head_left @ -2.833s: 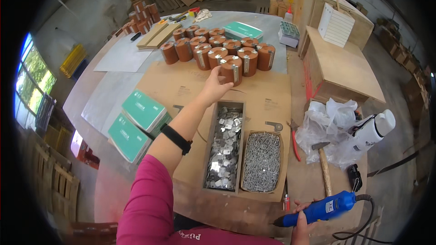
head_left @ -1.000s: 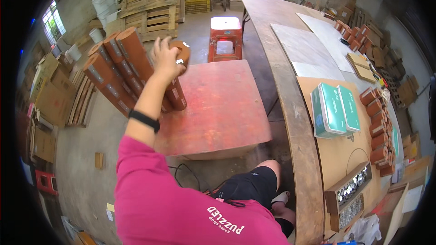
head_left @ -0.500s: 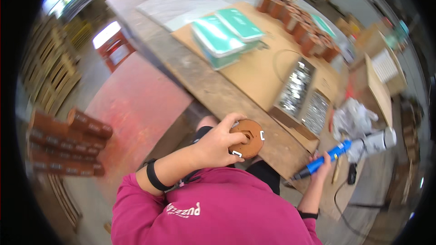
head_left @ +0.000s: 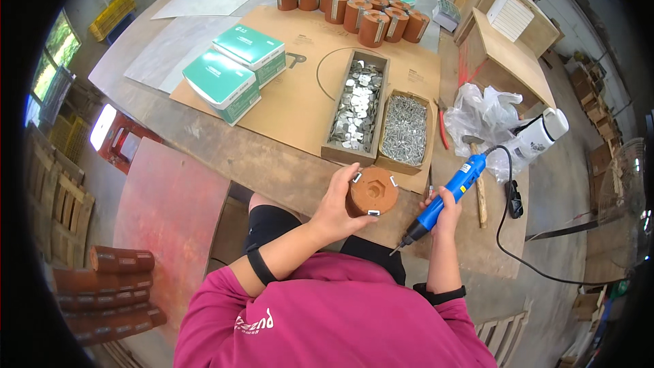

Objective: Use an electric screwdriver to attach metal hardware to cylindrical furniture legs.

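Note:
My left hand (head_left: 334,208) is closed round the side of a reddish-brown cylinder (head_left: 381,194). Its top face shows a hexagonal recess in the middle and small metal clips at the rim. In my right hand (head_left: 446,215) is a blue corded electric screwdriver (head_left: 458,189), its dark nose and bit slanting down toward my lap, apart from the cylinder. Just beyond the cylinder stand a long wooden box of flat metal plates (head_left: 355,105) and a shorter box of screws (head_left: 405,129).
Several similar cylinders (head_left: 373,28) stand at the table's far side, and more lie stacked on the reddish board (head_left: 170,211) at left. Green-white boxes (head_left: 221,85) sit left of centre. A plastic bag (head_left: 480,112), white bottle (head_left: 541,133), hammer (head_left: 480,197) and black cord (head_left: 538,259) are right.
My left hand has shifted its grip from over the cylinder's top, fingers at the recess, to its side. The screwdriver's bit has come nearer the cylinder. The whole view has turned.

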Motion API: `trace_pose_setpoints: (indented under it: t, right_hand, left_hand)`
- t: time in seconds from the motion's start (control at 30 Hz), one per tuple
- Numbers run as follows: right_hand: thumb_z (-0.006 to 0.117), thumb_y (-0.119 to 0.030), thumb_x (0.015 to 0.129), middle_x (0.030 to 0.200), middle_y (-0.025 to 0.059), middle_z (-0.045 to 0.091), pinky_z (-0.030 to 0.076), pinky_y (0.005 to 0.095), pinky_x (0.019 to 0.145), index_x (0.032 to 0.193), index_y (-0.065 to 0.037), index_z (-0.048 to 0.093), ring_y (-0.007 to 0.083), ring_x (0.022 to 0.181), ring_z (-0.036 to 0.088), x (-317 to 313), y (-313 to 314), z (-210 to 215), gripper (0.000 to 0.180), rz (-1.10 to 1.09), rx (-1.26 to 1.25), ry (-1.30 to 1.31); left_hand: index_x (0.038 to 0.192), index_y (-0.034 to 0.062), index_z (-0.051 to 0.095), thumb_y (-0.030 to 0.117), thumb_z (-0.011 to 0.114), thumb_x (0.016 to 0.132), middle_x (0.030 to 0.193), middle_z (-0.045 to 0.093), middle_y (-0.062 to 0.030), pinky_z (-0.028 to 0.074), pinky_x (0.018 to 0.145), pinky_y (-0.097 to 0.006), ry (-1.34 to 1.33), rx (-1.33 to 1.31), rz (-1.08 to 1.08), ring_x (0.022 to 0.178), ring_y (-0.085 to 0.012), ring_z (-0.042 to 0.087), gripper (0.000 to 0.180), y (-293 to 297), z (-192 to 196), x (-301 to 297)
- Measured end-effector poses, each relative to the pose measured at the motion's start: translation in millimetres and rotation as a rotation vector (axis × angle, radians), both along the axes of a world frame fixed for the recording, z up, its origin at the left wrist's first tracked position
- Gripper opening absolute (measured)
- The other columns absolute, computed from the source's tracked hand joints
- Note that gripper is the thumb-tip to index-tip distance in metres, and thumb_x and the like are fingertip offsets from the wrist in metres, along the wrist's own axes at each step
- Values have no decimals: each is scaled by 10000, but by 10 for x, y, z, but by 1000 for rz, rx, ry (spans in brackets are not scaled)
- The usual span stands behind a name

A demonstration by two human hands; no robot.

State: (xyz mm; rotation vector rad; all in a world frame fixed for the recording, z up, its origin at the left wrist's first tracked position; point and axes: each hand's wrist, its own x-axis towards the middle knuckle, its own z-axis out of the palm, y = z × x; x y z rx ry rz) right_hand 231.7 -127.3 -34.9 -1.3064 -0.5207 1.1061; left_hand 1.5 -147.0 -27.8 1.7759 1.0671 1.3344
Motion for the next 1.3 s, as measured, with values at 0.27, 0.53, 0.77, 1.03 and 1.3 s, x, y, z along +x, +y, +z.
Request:
trace_pose_setpoints:
  t: [0.27, 0.53, 0.77, 1.03, 1.3]
  right_hand:
    - [573, -153, 733, 658, 82, 508, 483, 315, 470, 867, -8, 440, 164, 508, 520, -6, 19, 23, 238, 9, 29, 19]
    - [574, -169, 730, 660, 84, 504, 482, 320, 480, 871, -16, 436, 167, 513, 517, -13, 25, 15, 250, 10, 19, 24]
    - [569, -150, 738, 656, 81, 506, 483, 316, 463, 879, -13, 432, 166, 495, 520, -15, 7, 15, 240, 1, 13, 30]
    - [571, -147, 733, 652, 81, 509, 482, 313, 457, 876, -10, 437, 168, 491, 521, 5, 19, 1, 239, 9, 16, 16]
    - [564, -192, 734, 641, 74, 506, 485, 318, 470, 850, -24, 443, 169, 508, 526, 1, 24, -7, 237, 24, -10, -8]
  left_hand:
    - [1216, 27, 314, 145, 776, 530, 1144, 409, -170, 369, 888, -355, 82, -186, 23, 1064, -314, 430, 836, -18, -135, 21]
    - [1220, 30, 315, 133, 766, 544, 1152, 411, -166, 374, 886, -352, 102, -162, -17, 1062, -312, 434, 819, 33, -68, 18]
    - [1271, 39, 263, 243, 734, 642, 1207, 393, -131, 365, 896, -363, 150, 32, -149, 1113, -231, 412, 812, 244, 237, -305]
    - [854, 47, 593, 151, 581, 735, 817, 594, -136, 457, 684, -347, 525, 130, 56, 741, -275, 577, 158, 1284, 487, -361]
    - [814, 99, 624, 228, 609, 688, 808, 619, -83, 454, 665, -362, 948, -101, -70, 779, -263, 583, 181, 1451, 488, -86]
